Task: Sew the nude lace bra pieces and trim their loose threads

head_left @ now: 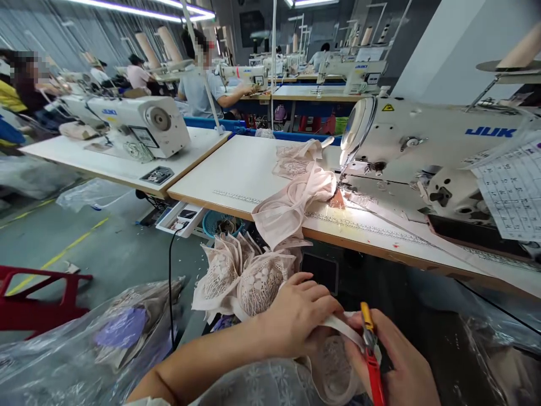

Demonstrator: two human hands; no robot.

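My left hand (pixel 302 316) is closed on a pale pink lace bra piece (pixel 253 282) and its white strap (pixel 342 329), low in the view in front of the table. My right hand (pixel 401 366) grips red-and-yellow thread snips (pixel 371 349), their blades at the strap. More pink bra pieces (pixel 296 197) hang over the table edge and run up to the needle of the white sewing machine (pixel 422 146).
A white sewing table (pixel 236 175) stands ahead, with a paper chart (pixel 513 189) on the machine at right. Clear plastic bags of fabric (pixel 105 344) lie at lower left beside a red stool (pixel 38 304). Other workers sit at machines behind.
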